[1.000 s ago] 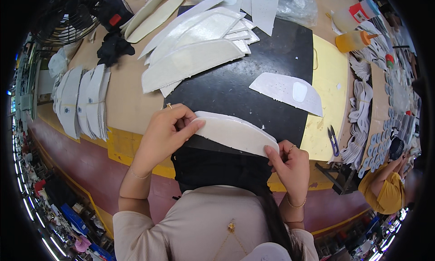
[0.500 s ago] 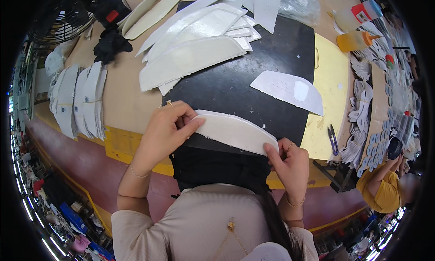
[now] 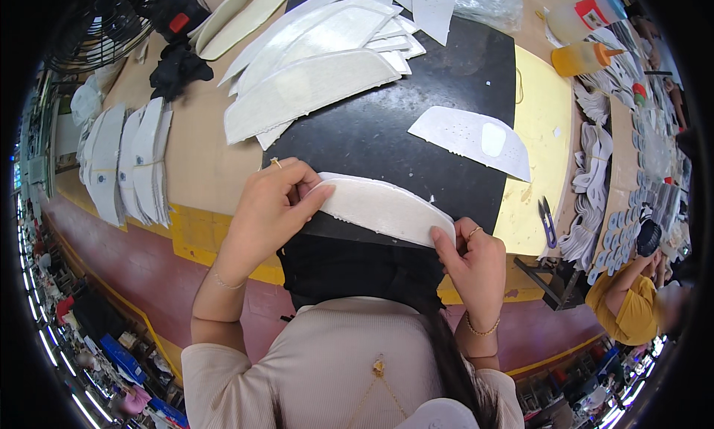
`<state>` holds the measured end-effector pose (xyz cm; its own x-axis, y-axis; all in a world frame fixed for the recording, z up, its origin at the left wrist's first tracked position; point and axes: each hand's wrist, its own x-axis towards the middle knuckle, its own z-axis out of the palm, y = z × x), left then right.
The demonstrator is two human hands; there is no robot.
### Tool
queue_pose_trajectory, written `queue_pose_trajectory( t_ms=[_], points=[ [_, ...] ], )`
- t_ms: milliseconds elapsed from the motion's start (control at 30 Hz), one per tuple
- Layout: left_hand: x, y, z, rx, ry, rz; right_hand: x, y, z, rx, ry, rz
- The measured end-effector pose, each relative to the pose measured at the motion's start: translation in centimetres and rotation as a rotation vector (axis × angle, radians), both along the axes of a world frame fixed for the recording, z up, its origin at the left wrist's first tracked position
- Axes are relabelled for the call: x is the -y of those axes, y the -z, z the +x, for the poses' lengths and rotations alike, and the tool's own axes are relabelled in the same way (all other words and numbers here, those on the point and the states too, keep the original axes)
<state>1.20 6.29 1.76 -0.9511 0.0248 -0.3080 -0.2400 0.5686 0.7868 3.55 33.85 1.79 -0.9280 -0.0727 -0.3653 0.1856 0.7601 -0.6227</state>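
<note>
Between both hands I hold a white, curved fabric panel (image 3: 383, 212) at the near edge of the black mat (image 3: 357, 142). My left hand (image 3: 279, 198) pinches its left end between thumb and fingers. The right end is gripped by my right hand (image 3: 474, 261), thumb on top and fingers curled behind. Along the panel's lower edge the cut looks slightly ragged. Farther right on the mat lies a similar white panel (image 3: 454, 137) with a pale oval patch. A fanned pile of white panels (image 3: 312, 87) sits beyond my left hand.
Banded stacks of white pieces (image 3: 140, 165) stand at the left, below a black fan (image 3: 100, 27). Purple-handled thread snips (image 3: 548, 224) rest on a yellow sheet (image 3: 539, 154). Glue bottles (image 3: 580, 59) stand at the back right. A person in yellow (image 3: 625, 302) works at the far right.
Both hands keep their grip on the panel, which has barely moved. The whole view has shifted slightly, so things on the table appear a little higher.
</note>
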Motion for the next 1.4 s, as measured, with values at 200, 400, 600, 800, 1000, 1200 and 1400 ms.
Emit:
queue_pose_trajectory(
  t_ms=[200, 400, 600, 800, 1000, 1200, 1400],
  points=[
    [0.0, 0.1, 0.1, 0.004, -0.002, -0.007, 0.5, -0.1, 0.1, -0.095, -0.024, 0.045],
    [-0.9, -0.5, 0.6, -0.03, 0.025, -0.333, 1.5, -1.4, 0.1, -0.088, 0.056, 0.223],
    [-3.2, 1.6, 2.7, -0.603, 0.374, -0.454, 1.8, -0.2, 1.2, -0.483, -0.291, 0.082],
    [-3.3, 3.5, 2.9, -0.461, 0.555, -0.661, 3.5, 2.5, 1.5, -0.384, -0.586, 0.212],
    [-0.3, 2.5, 3.8, -0.361, 0.506, -0.769, -1.7, 1.9, 3.2, -0.343, -0.581, 0.489],
    [0.4, 2.1, 4.4, -0.424, 0.112, -0.49, -4.0, 0.6, 3.2, -0.529, -0.221, 0.1],
    [-1.7, 2.0, 5.5, -0.639, 0.038, -0.491, 3.0, 0.6, 0.7, -0.591, -0.3, -0.271]
  ],
)
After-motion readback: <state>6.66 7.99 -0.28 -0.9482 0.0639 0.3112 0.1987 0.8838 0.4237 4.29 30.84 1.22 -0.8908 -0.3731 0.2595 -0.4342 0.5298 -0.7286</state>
